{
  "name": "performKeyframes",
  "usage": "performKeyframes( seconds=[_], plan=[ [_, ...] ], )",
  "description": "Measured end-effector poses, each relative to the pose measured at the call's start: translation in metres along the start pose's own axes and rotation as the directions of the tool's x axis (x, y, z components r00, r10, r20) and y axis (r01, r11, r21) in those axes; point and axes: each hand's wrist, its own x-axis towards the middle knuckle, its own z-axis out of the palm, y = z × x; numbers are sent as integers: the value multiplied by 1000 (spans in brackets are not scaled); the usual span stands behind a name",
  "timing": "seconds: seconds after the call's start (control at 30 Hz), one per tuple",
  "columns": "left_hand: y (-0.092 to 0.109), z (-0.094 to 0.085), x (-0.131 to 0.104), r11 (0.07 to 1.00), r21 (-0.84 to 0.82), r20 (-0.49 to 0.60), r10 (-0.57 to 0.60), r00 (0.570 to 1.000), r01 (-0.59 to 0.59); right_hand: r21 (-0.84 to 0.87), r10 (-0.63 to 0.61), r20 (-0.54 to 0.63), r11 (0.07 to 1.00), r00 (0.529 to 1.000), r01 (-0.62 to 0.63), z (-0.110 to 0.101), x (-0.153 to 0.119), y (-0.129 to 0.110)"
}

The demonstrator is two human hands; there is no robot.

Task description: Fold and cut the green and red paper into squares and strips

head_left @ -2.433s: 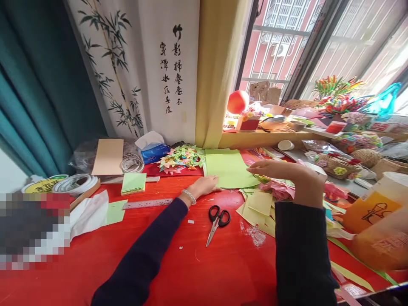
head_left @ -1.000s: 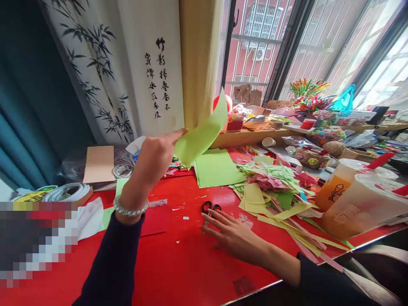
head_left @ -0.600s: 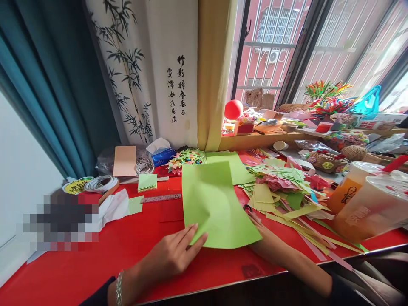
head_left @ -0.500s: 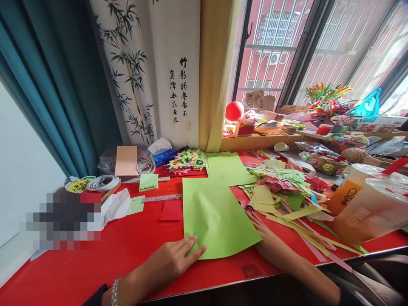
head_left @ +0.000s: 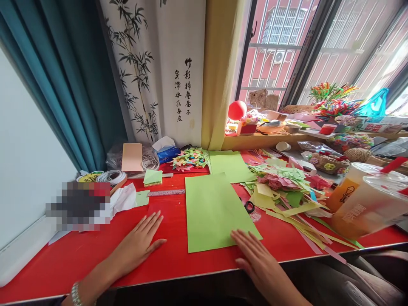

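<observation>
A green paper sheet (head_left: 216, 212) lies flat on the red tabletop in front of me. My right hand (head_left: 258, 263) is open, palm down, its fingertips resting on the sheet's lower right edge. To the left of the sheet, my left hand (head_left: 140, 242) lies open with fingers stretched. Its fingertips reach a darker red patch that looks like a piece of red paper, hard to tell from the table. Black scissor handles (head_left: 249, 207) show beside the sheet's right edge; the blades are hidden. A patterned ruler (head_left: 166, 193) lies just left of the sheet.
Another green sheet (head_left: 230, 163) lies behind. Paper scraps and strips (head_left: 283, 187) are heaped at right, near two drink cups (head_left: 372, 208). At the back are a pile of small folded papers (head_left: 191, 159), a tissue pack (head_left: 168, 154) and green note squares (head_left: 153, 177).
My left hand has left the green sheet and moved left. My right hand has come down from the sheet's right edge to its lower edge. The sheet's bulge has flattened; the scissor handles show more.
</observation>
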Motion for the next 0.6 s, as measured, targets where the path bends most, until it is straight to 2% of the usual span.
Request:
performKeyframes(
  seconds=[0.07, 0.13, 0.2, 0.23, 0.3, 0.33, 0.37, 0.43, 0.5, 0.6],
  plan=[
    [-7, 1, -15, 991, 25, -25, -128, 991, 129, -26, -138, 44, 990, 989, 139, 3, 1, -18],
    [-6, 2, -28, 969, 46, -97, -239, 966, 244, -23, -244, 34, 969, 969, 244, 6, 3, -34],
    [8, 1, -40, 966, 38, -169, -247, 954, 257, -7, -311, -11, 951, 950, 311, 11, 6, -48],
    [19, 1, -46, 980, 20, -160, -191, 969, 196, -3, -315, -36, 949, 948, 315, 13, 7, -54],
    [44, -1, -55, 999, -28, -104, 35, 994, -38, -5, -289, -68, 957, 955, 290, 16, 8, -61],
    [55, -2, -58, 987, -53, -71, 146, 987, -150, -10, -277, -74, 961, 958, 277, 17, 8, -63],
    [63, -4, -60, 976, -84, -55, 199, 978, -203, -20, -264, -74, 964, 962, 263, 18, 8, -63],
    [71, -9, -60, 960, -173, -38, 218, 975, -221, -58, -254, -71, 966, 965, 250, 19, 6, -59],
    [70, -18, -53, 931, -313, -13, 193, 981, -188, -130, -248, -82, 963, 965, 237, 18, 2, -49],
    [62, -34, -33, 817, -556, 56, 217, 975, -150, -236, -240, -105, 949, 965, 210, 16, -5, -33]
  ],
)
